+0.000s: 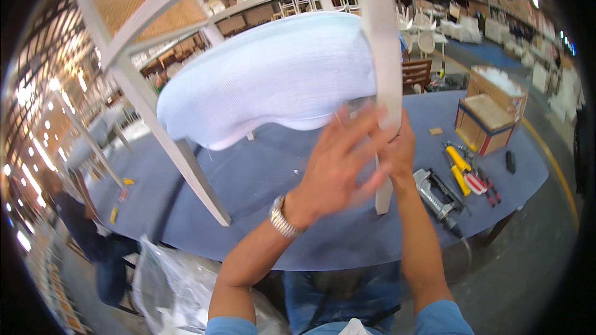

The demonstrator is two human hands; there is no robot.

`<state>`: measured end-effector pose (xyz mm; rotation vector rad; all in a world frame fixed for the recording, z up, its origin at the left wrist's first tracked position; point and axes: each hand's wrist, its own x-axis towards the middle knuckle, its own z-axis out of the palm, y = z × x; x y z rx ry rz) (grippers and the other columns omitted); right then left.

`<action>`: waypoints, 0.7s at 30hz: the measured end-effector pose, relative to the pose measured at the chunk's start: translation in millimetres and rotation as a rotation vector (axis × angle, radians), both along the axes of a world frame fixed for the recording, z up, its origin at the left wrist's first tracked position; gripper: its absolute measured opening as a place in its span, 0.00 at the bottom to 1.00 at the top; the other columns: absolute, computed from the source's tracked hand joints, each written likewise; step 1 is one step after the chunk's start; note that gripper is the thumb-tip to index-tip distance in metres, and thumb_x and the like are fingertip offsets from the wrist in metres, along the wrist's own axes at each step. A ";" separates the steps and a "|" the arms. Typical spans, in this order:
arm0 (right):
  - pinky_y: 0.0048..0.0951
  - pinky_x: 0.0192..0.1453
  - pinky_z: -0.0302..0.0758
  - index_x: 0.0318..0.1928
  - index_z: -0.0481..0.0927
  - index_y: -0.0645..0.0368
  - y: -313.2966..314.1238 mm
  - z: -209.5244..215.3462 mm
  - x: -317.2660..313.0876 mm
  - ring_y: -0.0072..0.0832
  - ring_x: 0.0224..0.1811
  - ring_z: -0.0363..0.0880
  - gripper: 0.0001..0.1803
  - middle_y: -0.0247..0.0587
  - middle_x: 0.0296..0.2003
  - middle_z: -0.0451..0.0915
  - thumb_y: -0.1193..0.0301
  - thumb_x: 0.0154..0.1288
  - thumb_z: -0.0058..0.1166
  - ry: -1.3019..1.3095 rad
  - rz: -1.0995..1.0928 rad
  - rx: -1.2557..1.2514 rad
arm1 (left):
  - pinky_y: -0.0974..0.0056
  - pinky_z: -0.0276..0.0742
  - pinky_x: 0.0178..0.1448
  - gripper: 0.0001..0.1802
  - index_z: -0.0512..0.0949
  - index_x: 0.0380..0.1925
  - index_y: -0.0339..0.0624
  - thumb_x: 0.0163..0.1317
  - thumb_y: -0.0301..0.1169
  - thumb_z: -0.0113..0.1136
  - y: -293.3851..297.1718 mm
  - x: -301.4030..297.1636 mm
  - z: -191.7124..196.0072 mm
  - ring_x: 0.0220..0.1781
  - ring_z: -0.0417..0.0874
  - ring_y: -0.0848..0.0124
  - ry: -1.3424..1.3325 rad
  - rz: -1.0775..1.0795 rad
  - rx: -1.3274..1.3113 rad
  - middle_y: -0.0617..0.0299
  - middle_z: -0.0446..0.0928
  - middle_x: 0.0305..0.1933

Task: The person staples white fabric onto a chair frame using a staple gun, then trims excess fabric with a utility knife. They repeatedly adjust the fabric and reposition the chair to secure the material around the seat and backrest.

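A pale wooden chair frame stands on the blue-covered table (273,236), with a padded panel (267,80) in light blue-white cloth spanning it. My left hand (338,170), a metal-band watch on its wrist, is raised before the panel's lower right corner; its fingers are spread and blurred. Just right of it, my right hand (402,152) is closed at the chair leg (386,68), its fingers partly behind the left ones. A small dark spot shows between the hands, too blurred to name. The panel's lower edge curves unevenly.
On the right lie a staple gun (437,201), yellow-handled tools (458,167), red-handled pliers (477,183) and an open cardboard box (487,118). Clear plastic sheeting (180,279) hangs at the near left edge. Another person (93,242) sits at left. Shelves line the back.
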<state>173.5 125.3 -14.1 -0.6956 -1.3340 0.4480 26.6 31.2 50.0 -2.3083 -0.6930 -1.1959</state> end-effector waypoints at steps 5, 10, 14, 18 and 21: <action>0.28 0.46 0.77 0.50 0.77 0.63 -0.5 -2.4 -4.8 0.22 0.37 0.77 0.22 0.36 0.36 0.82 0.63 0.62 0.70 0.020 0.000 0.004 | 0.45 0.78 0.59 0.18 0.81 0.52 0.41 0.67 0.39 0.59 -121.4 -37.7 29.7 0.50 0.85 0.53 -0.273 -0.322 -0.071 0.48 0.83 0.50; 0.27 0.44 0.76 0.49 0.77 0.63 1.7 -7.3 0.2 0.22 0.36 0.77 0.21 0.35 0.35 0.81 0.64 0.63 0.69 0.020 -0.021 -0.019 | 0.44 0.76 0.59 0.18 0.77 0.58 0.50 0.71 0.38 0.59 -167.6 -51.1 47.9 0.54 0.81 0.57 -0.304 -0.582 -0.261 0.57 0.79 0.55; 0.27 0.44 0.76 0.49 0.78 0.63 2.4 -1.0 -6.9 0.21 0.38 0.78 0.22 0.36 0.36 0.81 0.63 0.62 0.69 0.034 0.036 -0.037 | 0.42 0.74 0.61 0.20 0.75 0.60 0.51 0.70 0.38 0.60 -167.5 -59.9 36.1 0.58 0.79 0.55 -0.356 -0.688 -0.283 0.58 0.77 0.59; 0.27 0.44 0.76 0.50 0.78 0.63 3.5 -3.5 1.0 0.22 0.38 0.78 0.23 0.36 0.36 0.81 0.62 0.61 0.70 0.003 -0.010 -0.025 | 0.40 0.71 0.63 0.22 0.73 0.62 0.53 0.70 0.38 0.61 -159.9 -84.3 7.1 0.61 0.76 0.52 -0.468 -0.753 -0.186 0.59 0.74 0.63; 0.27 0.44 0.76 0.51 0.78 0.63 10.6 -7.3 -5.9 0.22 0.38 0.77 0.23 0.35 0.36 0.81 0.63 0.62 0.69 0.032 0.019 0.007 | 0.39 0.70 0.65 0.23 0.71 0.64 0.55 0.70 0.37 0.62 -152.6 -123.6 -22.0 0.64 0.75 0.51 -0.603 -0.605 -0.028 0.59 0.72 0.66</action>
